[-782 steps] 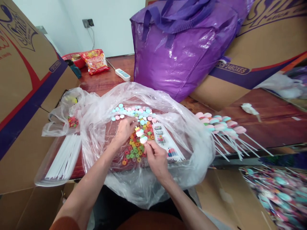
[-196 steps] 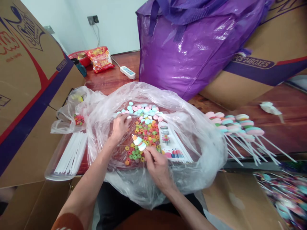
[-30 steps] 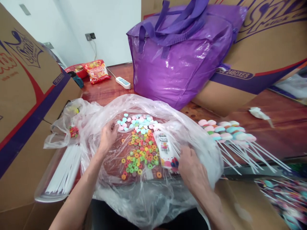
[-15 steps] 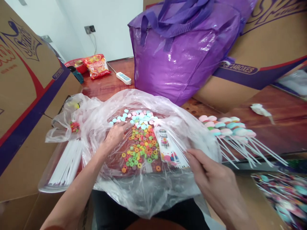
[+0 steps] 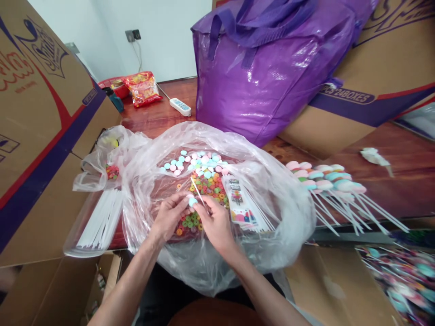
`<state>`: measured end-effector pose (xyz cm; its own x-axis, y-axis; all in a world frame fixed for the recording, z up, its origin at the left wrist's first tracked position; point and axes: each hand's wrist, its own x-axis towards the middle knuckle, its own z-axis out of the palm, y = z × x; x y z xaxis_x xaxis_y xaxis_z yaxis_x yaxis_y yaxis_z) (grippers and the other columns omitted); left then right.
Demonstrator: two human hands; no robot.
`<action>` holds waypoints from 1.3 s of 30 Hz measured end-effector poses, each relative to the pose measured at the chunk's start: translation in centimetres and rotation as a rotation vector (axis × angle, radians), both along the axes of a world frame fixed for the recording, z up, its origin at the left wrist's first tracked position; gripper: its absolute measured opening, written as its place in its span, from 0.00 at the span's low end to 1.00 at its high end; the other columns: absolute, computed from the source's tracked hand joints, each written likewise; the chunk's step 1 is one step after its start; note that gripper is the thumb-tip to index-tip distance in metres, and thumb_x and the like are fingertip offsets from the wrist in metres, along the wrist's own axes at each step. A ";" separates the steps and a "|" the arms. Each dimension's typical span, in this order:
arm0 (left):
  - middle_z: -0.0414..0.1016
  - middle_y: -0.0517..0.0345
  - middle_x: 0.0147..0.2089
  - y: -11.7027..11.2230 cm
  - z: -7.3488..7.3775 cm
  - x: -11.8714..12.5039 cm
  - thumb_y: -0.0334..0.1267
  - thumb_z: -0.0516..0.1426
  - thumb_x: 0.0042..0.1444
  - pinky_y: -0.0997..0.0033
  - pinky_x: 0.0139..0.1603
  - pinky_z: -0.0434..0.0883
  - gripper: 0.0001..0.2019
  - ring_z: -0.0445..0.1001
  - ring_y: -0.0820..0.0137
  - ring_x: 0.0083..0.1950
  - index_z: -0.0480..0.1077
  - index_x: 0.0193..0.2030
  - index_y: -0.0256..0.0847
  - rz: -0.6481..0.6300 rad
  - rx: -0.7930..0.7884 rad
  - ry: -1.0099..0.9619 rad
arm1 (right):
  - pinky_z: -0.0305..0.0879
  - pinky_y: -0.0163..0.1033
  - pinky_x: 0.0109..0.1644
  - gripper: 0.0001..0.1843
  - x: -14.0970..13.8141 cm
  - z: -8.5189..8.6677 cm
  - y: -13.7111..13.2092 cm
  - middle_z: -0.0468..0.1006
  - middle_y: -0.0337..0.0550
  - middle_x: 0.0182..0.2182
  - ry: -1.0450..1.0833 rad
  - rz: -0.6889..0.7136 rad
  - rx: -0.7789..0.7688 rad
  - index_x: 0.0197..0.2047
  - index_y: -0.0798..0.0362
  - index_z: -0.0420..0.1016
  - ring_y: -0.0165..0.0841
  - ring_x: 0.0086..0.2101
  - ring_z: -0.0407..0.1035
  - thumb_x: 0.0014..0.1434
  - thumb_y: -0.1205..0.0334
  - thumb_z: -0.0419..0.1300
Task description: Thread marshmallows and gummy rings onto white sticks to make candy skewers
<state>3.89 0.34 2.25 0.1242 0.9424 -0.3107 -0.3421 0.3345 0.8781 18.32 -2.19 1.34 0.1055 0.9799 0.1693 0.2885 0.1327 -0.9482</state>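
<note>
My left hand [image 5: 170, 214] is closed, pinching pink and pale-blue marshmallows [image 5: 192, 202] between thumb and fingers. Close against it, my right hand [image 5: 216, 225] grips a thin white stick [image 5: 197, 189], which slants up and to the left. Its thumb also seems to touch the blue marshmallow. Both hands are over an open clear plastic bag [image 5: 295, 213]. Within the bag, loose pink and blue marshmallows [image 5: 204, 159] lie at the back, with colourful gummy rings [image 5: 193, 221] partly hidden below the hands. A printed packet [image 5: 237, 199] and white sticks [image 5: 256, 210] lie at their right.
Finished-looking marshmallow sticks [image 5: 326, 181] lie in a pile at right. More white sticks [image 5: 102, 219] fill a clear tray at left. A purple bag [image 5: 265, 86] and cardboard boxes [image 5: 37, 149] stand around. Below right, a box holds many candy sticks [image 5: 404, 276].
My left hand has left the loose marshmallows and come nearer with some pinched. My right hand has moved left from the stick packet with a white stick; the hands now meet.
</note>
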 end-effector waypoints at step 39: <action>0.82 0.56 0.45 -1.2 -1.7 -1.1 0.44 0.66 0.52 0.68 0.55 0.70 0.14 0.77 0.67 0.48 0.80 0.43 0.41 0.337 0.242 0.315 | 0.75 0.43 0.50 0.21 0.6 0.7 -2.8 0.85 0.48 0.42 -0.172 0.241 0.082 0.53 0.50 0.81 0.39 0.43 0.80 0.66 0.69 0.50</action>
